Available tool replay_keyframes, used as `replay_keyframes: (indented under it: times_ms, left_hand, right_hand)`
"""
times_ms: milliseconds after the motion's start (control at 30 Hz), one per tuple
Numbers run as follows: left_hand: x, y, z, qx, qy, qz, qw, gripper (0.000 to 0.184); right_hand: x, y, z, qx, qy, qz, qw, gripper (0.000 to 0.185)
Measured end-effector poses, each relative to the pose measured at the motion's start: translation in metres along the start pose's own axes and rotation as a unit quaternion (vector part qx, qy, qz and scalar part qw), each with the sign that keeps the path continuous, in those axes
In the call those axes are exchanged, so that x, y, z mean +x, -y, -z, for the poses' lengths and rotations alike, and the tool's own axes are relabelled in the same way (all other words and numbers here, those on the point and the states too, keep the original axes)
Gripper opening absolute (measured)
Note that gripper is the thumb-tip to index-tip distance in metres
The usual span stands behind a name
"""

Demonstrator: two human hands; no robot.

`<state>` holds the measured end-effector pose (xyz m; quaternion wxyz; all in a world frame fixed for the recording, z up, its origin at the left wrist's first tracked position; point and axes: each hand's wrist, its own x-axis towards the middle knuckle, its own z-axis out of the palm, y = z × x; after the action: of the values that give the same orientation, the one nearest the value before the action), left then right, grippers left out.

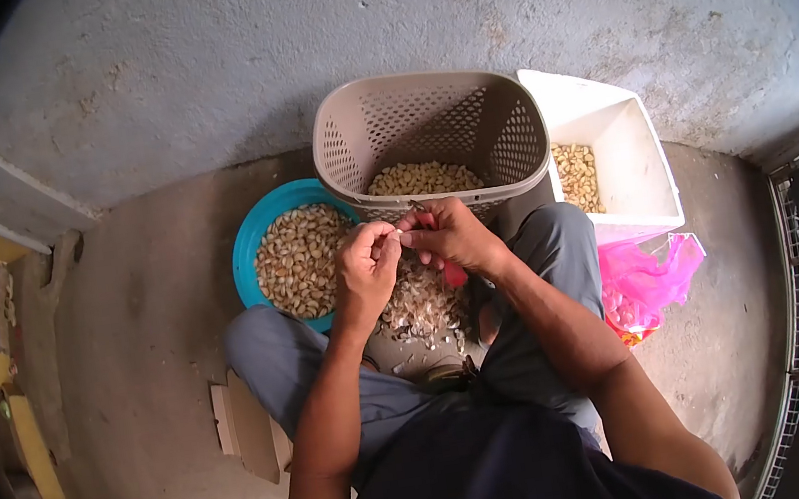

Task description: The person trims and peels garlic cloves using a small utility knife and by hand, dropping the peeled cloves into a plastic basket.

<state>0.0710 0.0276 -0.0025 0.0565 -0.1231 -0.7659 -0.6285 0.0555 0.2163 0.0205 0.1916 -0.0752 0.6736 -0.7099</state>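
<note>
While the two hands met just in front of the taupe basket, the left hand was closed to a pinch, thumb and fingers together on a small pale piece. The right hand had its thumb and forefinger at the same piece and its other fingers curled around a red-handled tool. The tool lay aslant, its long axis running from a dark tip beyond the knuckles, toward the basket and slightly left, back to the red handle end below the palm, nearer the body. It looked slim at the tip and smooth and bright along the handle. The piece was whitish, but too small and covered for its long axis to be told. Both were above the heap of papery brown husks, between the knees, with the turquoise basin of tan-shelled pieces to the left.
</note>
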Motion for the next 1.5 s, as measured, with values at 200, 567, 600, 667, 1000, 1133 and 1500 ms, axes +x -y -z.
replay_keyframes:
  times_ms: [200,567,600,667,1000,1133,1500]
  left_hand:
    - [-0.002,0.007,0.0,0.068,0.016,-0.021,0.997,0.009]
    - [-0.002,-0.01,0.005,0.21,0.08,-0.108,0.968,0.002]
    - [-0.003,-0.008,0.005,0.21,0.1,-0.121,0.965,0.002]
    - [-0.005,-0.006,0.002,0.186,0.127,-0.112,0.968,0.008]
    - [0.003,-0.002,0.0,-0.092,0.083,0.078,0.989,0.034]
    - [0.002,0.008,0.002,-0.057,0.096,0.105,0.988,0.028]
    - [0.001,0.005,-0.007,-0.099,0.0,0.074,0.992,0.015]
  right_hand:
    - [-0.004,0.002,0.0,-0.017,0.006,-0.019,1.0,0.008]
    - [-0.001,0.0,0.01,0.199,0.009,-0.003,0.98,0.021]
    - [-0.002,0.003,0.01,0.218,0.006,-0.001,0.976,0.023]
    - [0.0,0.001,0.013,0.23,0.011,0.002,0.973,0.026]
    - [-0.002,0.007,0.009,0.015,-0.003,0.012,1.0,0.034]
    - [-0.002,0.006,0.002,-0.137,-0.031,0.028,0.99,0.036]
    - [0.001,0.006,0.004,-0.057,-0.061,0.025,0.996,0.019]
